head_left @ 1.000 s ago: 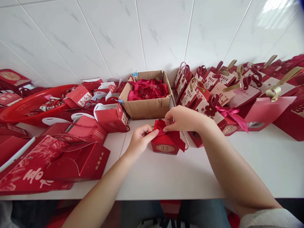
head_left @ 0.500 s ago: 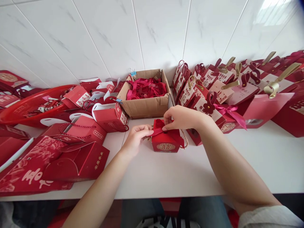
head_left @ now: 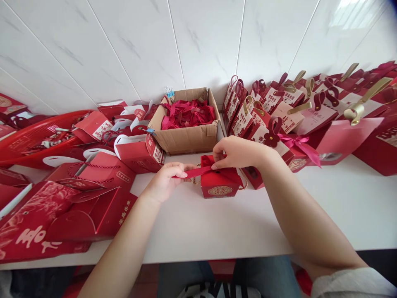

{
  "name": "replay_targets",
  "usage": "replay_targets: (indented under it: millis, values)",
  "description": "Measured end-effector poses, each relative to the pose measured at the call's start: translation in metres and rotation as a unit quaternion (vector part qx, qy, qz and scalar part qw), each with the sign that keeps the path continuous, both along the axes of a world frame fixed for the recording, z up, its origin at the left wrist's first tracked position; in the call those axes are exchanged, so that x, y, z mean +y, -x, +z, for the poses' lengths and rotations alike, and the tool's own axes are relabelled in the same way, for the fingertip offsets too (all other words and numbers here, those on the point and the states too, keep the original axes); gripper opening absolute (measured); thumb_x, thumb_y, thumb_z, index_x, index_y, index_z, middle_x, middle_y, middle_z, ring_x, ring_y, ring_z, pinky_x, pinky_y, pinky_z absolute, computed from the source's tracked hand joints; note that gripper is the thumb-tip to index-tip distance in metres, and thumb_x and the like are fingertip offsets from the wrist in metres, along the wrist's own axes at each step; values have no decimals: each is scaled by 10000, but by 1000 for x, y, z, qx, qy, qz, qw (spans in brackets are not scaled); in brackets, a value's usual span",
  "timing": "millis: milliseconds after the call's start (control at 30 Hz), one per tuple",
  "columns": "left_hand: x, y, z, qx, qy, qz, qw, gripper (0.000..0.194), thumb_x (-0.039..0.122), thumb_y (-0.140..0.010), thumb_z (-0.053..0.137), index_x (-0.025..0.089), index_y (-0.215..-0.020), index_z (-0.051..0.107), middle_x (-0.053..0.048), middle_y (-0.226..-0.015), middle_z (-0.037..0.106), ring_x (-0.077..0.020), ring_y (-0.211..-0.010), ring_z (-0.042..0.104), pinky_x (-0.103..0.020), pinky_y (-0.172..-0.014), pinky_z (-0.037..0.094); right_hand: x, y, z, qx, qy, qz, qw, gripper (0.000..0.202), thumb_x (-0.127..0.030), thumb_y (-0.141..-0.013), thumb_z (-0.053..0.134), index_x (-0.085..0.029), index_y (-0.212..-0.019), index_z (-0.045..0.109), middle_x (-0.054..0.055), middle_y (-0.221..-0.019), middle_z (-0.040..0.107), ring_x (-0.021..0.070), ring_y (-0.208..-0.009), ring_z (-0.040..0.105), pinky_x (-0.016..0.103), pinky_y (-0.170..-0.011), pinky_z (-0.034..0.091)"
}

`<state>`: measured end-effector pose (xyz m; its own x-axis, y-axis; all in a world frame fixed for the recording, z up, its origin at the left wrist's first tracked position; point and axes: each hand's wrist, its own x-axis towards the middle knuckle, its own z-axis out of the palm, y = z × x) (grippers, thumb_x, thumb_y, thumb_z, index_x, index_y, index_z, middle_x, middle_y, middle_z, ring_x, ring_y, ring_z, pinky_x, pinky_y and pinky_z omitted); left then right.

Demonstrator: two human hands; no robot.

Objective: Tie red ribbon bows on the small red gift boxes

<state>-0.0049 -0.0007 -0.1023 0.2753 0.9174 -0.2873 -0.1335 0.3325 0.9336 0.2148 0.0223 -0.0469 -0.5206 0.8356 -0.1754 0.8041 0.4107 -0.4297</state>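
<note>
A small red gift box (head_left: 219, 189) with a round gold emblem stands upright on the white table, twisted cord showing at its sides. Left of the box, my left hand (head_left: 169, 178) pinches one end of a red ribbon (head_left: 197, 172), which is drawn out flat from the box's top. On top of the box, my right hand (head_left: 226, 155) has its fingertips closed on the ribbon near the middle. More ribbon hangs over the box's right side.
Behind stands a cardboard box (head_left: 186, 140) full of red ribbons. Red cartons (head_left: 139, 155) and a red plastic basket (head_left: 34, 151) crowd the left. Rows of handled gift boxes (head_left: 243, 122) line the right. The table's front edge (head_left: 217, 261) is near me.
My left hand has moved left, drawing the ribbon end out from the box. My right hand stays on the box top. The whole view has shifted slightly.
</note>
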Motion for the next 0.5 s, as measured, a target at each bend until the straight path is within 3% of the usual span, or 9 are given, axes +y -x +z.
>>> replay_targets:
  millis: [267, 433, 500]
  values:
    - [1, -1, 1, -4, 11, 8, 1000, 213, 131, -487, 561, 177, -398, 373, -46, -726, 661, -232, -865, 576, -314, -675, 468, 0, 1, 1, -9, 7, -3, 1000, 161, -345, -748, 639, -208, -673, 601, -9, -709, 640, 121, -589, 529, 243, -494, 340]
    - [1, -1, 2, 44, -43, 9, 998, 225, 159, -530, 607, 169, -485, 386, -12, -731, 591, -143, -714, 512, -239, -581, 396, -4, -4, 5, -10, -22, -3, 1000, 308, -441, -855, 505, -194, -694, 597, 11, -686, 616, 123, -572, 500, 256, -501, 319]
    - [2, 0, 2, 52, -62, 22, 996, 209, 244, -590, 641, 174, -563, 446, 1, -713, 551, -129, -672, 487, -230, -556, 370, -5, -10, 7, -13, -34, -21, 999, 391, -465, -896, 418, -184, -674, 573, 17, -660, 595, 118, -543, 472, 262, -498, 311]
